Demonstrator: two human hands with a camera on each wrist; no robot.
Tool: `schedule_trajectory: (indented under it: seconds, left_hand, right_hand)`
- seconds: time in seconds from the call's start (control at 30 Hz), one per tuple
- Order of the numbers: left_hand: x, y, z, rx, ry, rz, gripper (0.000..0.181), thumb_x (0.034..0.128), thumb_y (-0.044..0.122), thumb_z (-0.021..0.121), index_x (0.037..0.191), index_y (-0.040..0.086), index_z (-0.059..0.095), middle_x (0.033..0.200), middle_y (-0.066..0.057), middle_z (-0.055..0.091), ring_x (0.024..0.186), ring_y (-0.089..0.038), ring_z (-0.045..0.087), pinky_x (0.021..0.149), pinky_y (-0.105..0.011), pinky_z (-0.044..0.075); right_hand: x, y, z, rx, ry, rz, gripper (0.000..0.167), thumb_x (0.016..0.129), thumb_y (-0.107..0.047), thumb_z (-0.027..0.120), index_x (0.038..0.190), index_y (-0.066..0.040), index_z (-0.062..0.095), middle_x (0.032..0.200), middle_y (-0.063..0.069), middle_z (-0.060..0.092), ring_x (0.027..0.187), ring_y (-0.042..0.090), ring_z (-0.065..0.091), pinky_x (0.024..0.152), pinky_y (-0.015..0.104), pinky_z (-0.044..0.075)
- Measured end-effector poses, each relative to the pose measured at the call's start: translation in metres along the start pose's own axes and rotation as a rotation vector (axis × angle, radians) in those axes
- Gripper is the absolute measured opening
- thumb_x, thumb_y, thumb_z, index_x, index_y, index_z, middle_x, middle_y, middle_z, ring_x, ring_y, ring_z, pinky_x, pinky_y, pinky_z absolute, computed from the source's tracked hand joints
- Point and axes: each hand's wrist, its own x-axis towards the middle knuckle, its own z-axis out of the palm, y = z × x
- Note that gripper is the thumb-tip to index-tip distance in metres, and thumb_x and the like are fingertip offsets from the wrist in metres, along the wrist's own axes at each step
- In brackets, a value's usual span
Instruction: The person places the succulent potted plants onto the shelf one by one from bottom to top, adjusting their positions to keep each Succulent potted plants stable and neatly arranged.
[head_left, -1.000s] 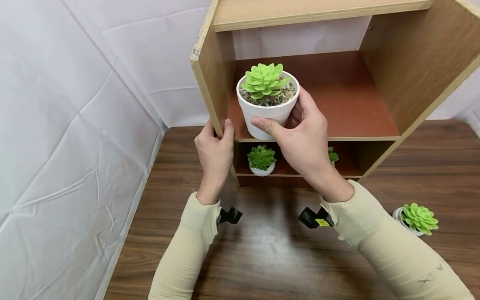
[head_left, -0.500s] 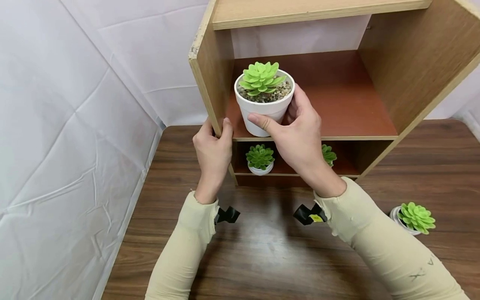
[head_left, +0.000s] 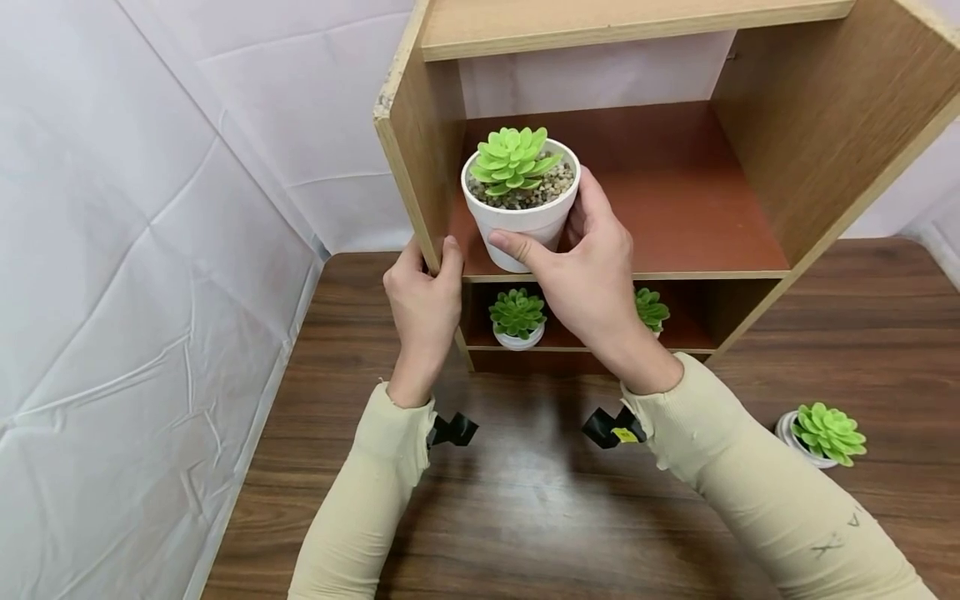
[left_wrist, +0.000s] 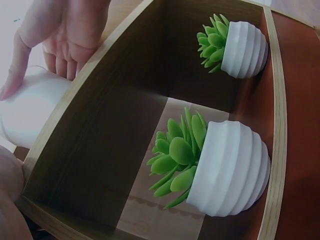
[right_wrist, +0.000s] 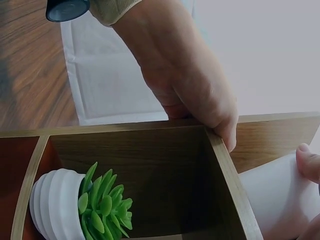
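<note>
My right hand (head_left: 596,279) holds a white pot (head_left: 517,223) with a light green succulent (head_left: 512,158) and pebbles, thumb on the near side and fingers round the right. This pot is upright at the front left of the upper red-brown shelf board (head_left: 675,225); whether its base bears fully on the board cannot be told. With my left hand (head_left: 425,304) I grip the front edge of the wooden shelf unit's left side panel (head_left: 408,179). Two darker succulents in ribbed white pots stand in the compartment below, a left one (left_wrist: 230,170) and a right one (left_wrist: 245,50).
Another succulent in a white pot (head_left: 825,435) is on the wood-grain table (head_left: 525,517) at the right. White sheeting (head_left: 150,292) runs along the left side and behind. A higher board (head_left: 630,21) spans the unit above the held pot.
The right hand has eased the held pot slightly left, closer to the left side panel. The left hand keeps its grip on the panel. The whole head view has shifted a little.
</note>
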Motion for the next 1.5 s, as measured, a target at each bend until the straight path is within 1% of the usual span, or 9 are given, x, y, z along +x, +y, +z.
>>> schedule_trajectory:
  seconds: [0.2, 0.47, 0.63, 0.83, 1.0, 1.13, 1.27, 1.5]
  left_hand:
    - [0.003, 0.000, -0.002, 0.011, 0.009, 0.016, 0.023, 0.0919, 0.012, 0.060, 0.071, 0.007, 0.053, 0.050, 0.000, 0.036, 0.043, -0.011, 0.034, 0.042, -0.027, 0.025]
    - [0.000, 0.000, 0.000, 0.008, 0.010, -0.003, 0.023, 0.0918, 0.013, 0.061, 0.071, 0.007, 0.055, 0.051, 0.000, 0.039, 0.044, -0.011, 0.036, 0.042, -0.026, 0.028]
    - [0.001, 0.000, 0.001, 0.008, 0.016, 0.007, 0.024, 0.0919, 0.013, 0.061, 0.070, 0.007, 0.053, 0.051, 0.000, 0.038, 0.043, -0.011, 0.035, 0.042, -0.026, 0.027]
    - [0.002, 0.000, 0.000, 0.011, 0.023, 0.011, 0.023, 0.0909, 0.013, 0.061, 0.070, 0.007, 0.053, 0.050, 0.000, 0.037, 0.044, -0.011, 0.035, 0.042, -0.026, 0.026]
    - [0.001, -0.001, 0.000, 0.014, 0.016, 0.008, 0.022, 0.0910, 0.013, 0.061, 0.071, 0.007, 0.054, 0.051, 0.000, 0.037, 0.045, -0.011, 0.035, 0.043, -0.026, 0.027]
    - [-0.001, -0.002, 0.001, 0.013, 0.019, 0.010, 0.023, 0.0909, 0.012, 0.061, 0.070, 0.007, 0.053, 0.051, 0.000, 0.036, 0.045, -0.011, 0.035, 0.043, -0.026, 0.026]
    - [-0.001, -0.001, 0.001, 0.014, 0.022, 0.014, 0.024, 0.0908, 0.012, 0.061, 0.069, 0.007, 0.052, 0.050, 0.000, 0.036, 0.045, -0.011, 0.035, 0.043, -0.027, 0.026]
    - [0.000, -0.002, 0.001, 0.005, 0.022, 0.015, 0.024, 0.0911, 0.012, 0.061, 0.069, 0.007, 0.052, 0.050, 0.000, 0.035, 0.044, -0.011, 0.034, 0.043, -0.027, 0.026]
  right_hand:
    - [0.001, -0.001, 0.002, 0.000, -0.002, -0.009, 0.074, 0.074, 0.003, 0.084, 0.137, 0.009, 0.046, 0.129, 0.016, 0.058, 0.113, 0.013, 0.057, 0.097, 0.030, 0.044]
    - [-0.001, 0.001, 0.000, -0.006, 0.001, -0.012, 0.074, 0.073, 0.003, 0.085, 0.136, 0.008, 0.047, 0.127, 0.014, 0.060, 0.111, 0.014, 0.058, 0.095, 0.032, 0.046]
    - [0.000, 0.003, -0.001, -0.036, 0.006, -0.024, 0.075, 0.072, 0.001, 0.087, 0.136, 0.007, 0.048, 0.128, 0.014, 0.060, 0.111, 0.011, 0.058, 0.095, 0.031, 0.045]
    - [0.000, 0.003, -0.001, -0.033, -0.006, -0.025, 0.075, 0.072, 0.000, 0.087, 0.137, 0.006, 0.048, 0.129, 0.012, 0.059, 0.112, 0.010, 0.057, 0.096, 0.031, 0.044]
    - [-0.001, 0.001, -0.005, -0.031, -0.023, -0.022, 0.076, 0.072, 0.001, 0.086, 0.138, 0.005, 0.047, 0.129, 0.011, 0.059, 0.113, 0.011, 0.057, 0.097, 0.031, 0.044]
    - [-0.002, -0.002, -0.006, -0.044, -0.031, -0.038, 0.079, 0.072, 0.002, 0.086, 0.139, 0.007, 0.044, 0.134, 0.014, 0.055, 0.120, 0.010, 0.053, 0.101, 0.029, 0.040]
    - [-0.003, -0.004, -0.008, -0.058, -0.020, -0.036, 0.083, 0.072, 0.003, 0.085, 0.141, 0.011, 0.039, 0.139, 0.018, 0.051, 0.127, 0.009, 0.048, 0.104, 0.028, 0.036]
    - [-0.006, -0.007, -0.009, -0.058, -0.009, -0.021, 0.086, 0.072, 0.002, 0.086, 0.143, 0.010, 0.038, 0.140, 0.016, 0.050, 0.126, 0.012, 0.050, 0.103, 0.029, 0.038]
